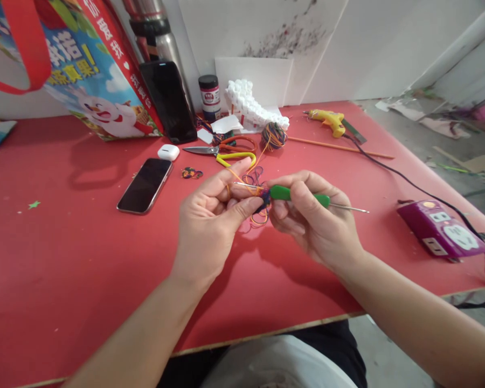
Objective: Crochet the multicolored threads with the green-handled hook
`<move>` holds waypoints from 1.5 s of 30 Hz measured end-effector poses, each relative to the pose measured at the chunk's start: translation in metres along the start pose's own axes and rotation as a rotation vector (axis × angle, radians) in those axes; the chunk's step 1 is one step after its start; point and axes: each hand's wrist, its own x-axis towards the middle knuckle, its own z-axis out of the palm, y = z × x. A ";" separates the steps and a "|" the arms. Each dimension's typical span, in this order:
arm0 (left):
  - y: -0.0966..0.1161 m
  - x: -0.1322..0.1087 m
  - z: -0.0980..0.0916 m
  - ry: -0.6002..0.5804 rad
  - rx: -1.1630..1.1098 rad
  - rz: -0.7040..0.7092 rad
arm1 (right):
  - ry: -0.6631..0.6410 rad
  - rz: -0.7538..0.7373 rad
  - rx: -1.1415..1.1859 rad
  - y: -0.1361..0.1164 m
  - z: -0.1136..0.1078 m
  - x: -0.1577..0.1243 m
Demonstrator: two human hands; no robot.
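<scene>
My right hand [313, 215] grips a crochet hook [281, 193] by its green handle; one thin metal end sticks out to the right, the other points left into the yarn. Between the thumb and fingers of my left hand [218, 215] is a small dark multicolored crochet piece [263, 203], partly hidden by the fingertips. An orange strand runs over the left index finger, and loose yarn loops hang around the piece. Behind the hands sits a ball of multicolored yarn [274, 136]. Scissors [226, 151] with orange and yellow handles lie just beyond my left fingers.
A phone [145, 186], a white earbud case [168, 152] and a small crocheted piece [192, 173] lie left. Behind stand a second phone [170, 102], a gift bag [105, 81], a jar [209, 97] and a white woven piece [254, 105]. A glue gun [327, 121] and purple power strip [442, 229] are right.
</scene>
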 end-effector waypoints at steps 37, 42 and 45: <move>0.008 0.001 -0.001 -0.092 -0.129 -0.142 | -0.163 -0.635 -0.728 0.011 -0.016 -0.013; 0.013 0.004 -0.006 -0.107 -0.123 -0.151 | -0.127 -0.576 -0.680 0.007 -0.018 -0.013; 0.014 0.005 -0.007 -0.108 -0.088 -0.138 | -0.125 -0.561 -0.684 0.002 -0.016 -0.011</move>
